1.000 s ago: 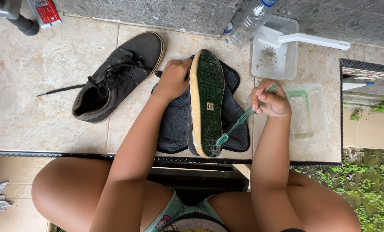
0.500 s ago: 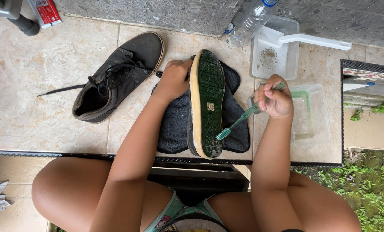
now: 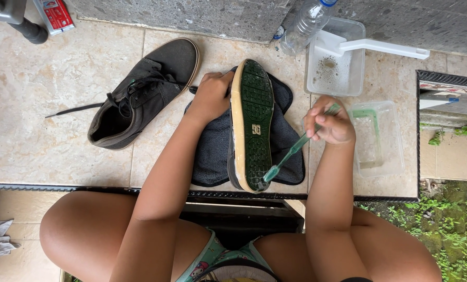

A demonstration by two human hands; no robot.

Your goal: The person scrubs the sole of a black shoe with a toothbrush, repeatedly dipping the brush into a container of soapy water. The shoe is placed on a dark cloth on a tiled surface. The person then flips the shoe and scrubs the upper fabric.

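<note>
A seated person's left hand [image 3: 212, 96] clasps the toe end of a shoe [image 3: 251, 125] turned on its side, dark green sole facing up and toward the right, on a dark cloth mat [image 3: 212, 151] spread over the tiled floor [image 3: 45, 94]. The left grip is clenched around the shoe's upper edge. The right hand [image 3: 331, 125], just right of the shoe, is closed around a green toothbrush [image 3: 291, 152]; the bristle end rests against the sole near the heel, while the handle slants up through the fingers. A 2nd matching shoe [image 3: 139, 94], dark grey with loose laces, lies upright to the left of the mat, apart from it. Beyond the mat, near the stone wall, stand a clear plastic bottle [image 3: 307, 23] and a clear tub [image 3: 333, 62] holding a white scoop [image 3: 371, 47]. A 2nd clear tub [image 3: 378, 138] sits right of the brushing hand. Bare knees frame the lower edge.
</note>
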